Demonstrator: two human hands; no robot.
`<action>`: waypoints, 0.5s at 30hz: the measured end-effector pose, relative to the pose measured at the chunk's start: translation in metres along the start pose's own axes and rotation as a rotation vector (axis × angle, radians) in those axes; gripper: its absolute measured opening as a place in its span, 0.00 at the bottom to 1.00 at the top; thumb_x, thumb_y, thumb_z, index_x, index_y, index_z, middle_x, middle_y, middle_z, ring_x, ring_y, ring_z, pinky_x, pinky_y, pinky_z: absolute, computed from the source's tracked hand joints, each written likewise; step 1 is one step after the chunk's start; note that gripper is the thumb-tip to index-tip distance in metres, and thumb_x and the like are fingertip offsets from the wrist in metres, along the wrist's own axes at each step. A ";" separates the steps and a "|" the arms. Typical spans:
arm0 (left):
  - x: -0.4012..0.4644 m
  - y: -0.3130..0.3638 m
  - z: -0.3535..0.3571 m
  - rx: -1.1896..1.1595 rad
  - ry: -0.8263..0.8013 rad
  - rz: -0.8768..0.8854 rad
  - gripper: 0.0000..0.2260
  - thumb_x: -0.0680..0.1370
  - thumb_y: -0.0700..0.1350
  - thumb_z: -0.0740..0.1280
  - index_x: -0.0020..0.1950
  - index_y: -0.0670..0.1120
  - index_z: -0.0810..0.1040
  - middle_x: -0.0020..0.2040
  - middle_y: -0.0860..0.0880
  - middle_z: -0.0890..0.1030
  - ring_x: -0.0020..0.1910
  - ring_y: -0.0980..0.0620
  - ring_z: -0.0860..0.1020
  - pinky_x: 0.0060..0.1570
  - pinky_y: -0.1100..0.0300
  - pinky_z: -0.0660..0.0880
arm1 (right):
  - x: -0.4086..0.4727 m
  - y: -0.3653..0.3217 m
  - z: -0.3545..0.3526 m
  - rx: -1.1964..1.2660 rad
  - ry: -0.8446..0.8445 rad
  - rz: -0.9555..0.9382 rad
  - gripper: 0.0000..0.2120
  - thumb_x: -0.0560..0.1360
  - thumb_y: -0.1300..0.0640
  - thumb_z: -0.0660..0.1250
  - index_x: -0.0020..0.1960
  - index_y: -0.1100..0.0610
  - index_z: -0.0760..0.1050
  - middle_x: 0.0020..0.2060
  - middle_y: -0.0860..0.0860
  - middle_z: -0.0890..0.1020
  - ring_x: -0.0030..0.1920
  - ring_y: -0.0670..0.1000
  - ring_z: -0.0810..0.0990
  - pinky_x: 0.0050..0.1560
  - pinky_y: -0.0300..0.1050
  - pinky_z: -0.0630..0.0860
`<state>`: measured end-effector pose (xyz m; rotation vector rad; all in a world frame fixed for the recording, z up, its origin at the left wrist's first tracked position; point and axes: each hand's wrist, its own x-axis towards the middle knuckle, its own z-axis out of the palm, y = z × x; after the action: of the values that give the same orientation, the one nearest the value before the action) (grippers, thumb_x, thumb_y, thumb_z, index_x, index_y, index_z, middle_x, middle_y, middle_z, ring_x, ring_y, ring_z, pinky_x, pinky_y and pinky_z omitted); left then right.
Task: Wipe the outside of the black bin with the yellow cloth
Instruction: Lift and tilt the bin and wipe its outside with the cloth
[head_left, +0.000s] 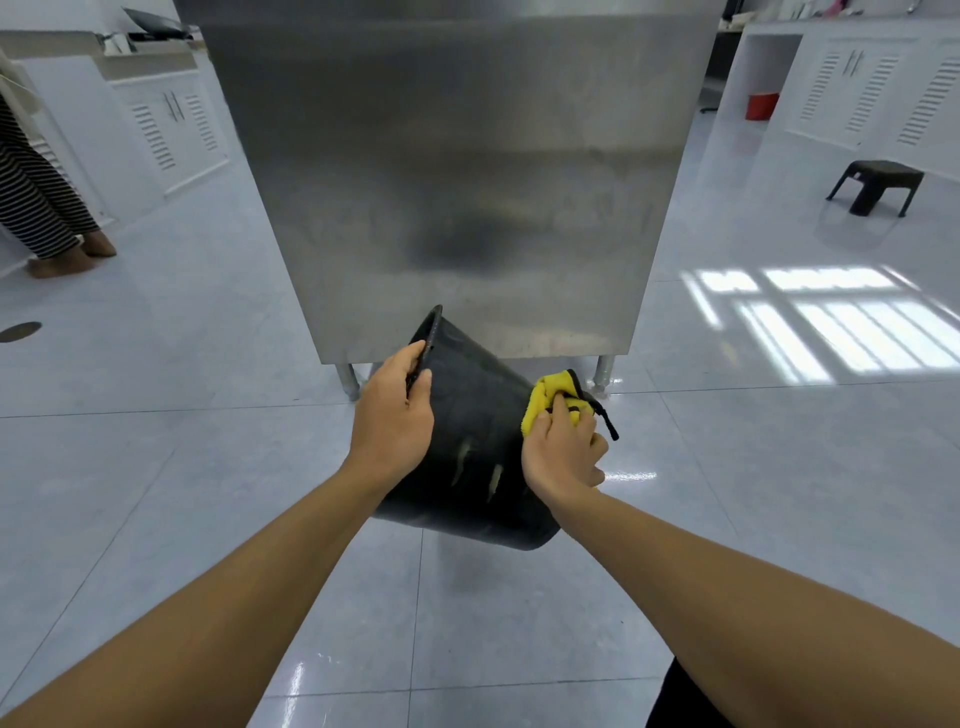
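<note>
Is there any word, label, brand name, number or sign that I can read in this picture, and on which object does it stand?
No readable text appears anywhere.
Black bin: only pale streaks on its side, no label.
Yellow cloth: a dark edge and loop, no tag that reads.
Steel cabinet: bare metal with smudges.
White cupboards: only vent slats and handles.
Items on the far counters are too small and blurred to read.

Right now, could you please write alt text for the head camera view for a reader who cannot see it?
A person's left hand holds a tilted black bin by its rim while the right hand presses a yellow cloth against its outer wall. Behind stands a steel cabinet on a pale tiled floor.
</note>
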<state>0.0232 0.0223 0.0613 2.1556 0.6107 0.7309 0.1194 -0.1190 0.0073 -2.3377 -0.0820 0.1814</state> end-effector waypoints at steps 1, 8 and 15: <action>-0.001 0.002 0.001 -0.002 0.007 -0.001 0.18 0.84 0.44 0.60 0.75 0.45 0.71 0.68 0.47 0.79 0.67 0.47 0.76 0.66 0.46 0.75 | -0.006 -0.004 0.002 -0.024 -0.010 -0.033 0.23 0.85 0.48 0.49 0.80 0.45 0.58 0.79 0.52 0.57 0.77 0.61 0.58 0.71 0.68 0.60; -0.014 0.007 0.017 0.008 0.071 -0.021 0.19 0.84 0.43 0.61 0.76 0.45 0.71 0.69 0.46 0.78 0.68 0.47 0.75 0.68 0.46 0.73 | -0.086 -0.031 0.026 0.050 -0.054 -0.374 0.25 0.85 0.47 0.50 0.82 0.46 0.53 0.79 0.52 0.54 0.78 0.58 0.51 0.76 0.63 0.56; -0.011 0.010 0.017 -0.052 0.102 -0.095 0.18 0.85 0.43 0.60 0.75 0.45 0.72 0.66 0.46 0.80 0.64 0.46 0.78 0.65 0.45 0.76 | -0.102 -0.018 0.047 -0.062 0.104 -0.602 0.29 0.80 0.43 0.48 0.80 0.50 0.54 0.77 0.55 0.62 0.78 0.60 0.59 0.72 0.59 0.67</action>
<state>0.0287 0.0002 0.0567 2.0368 0.7349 0.8001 0.0112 -0.0851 -0.0010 -2.2685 -0.7337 -0.2439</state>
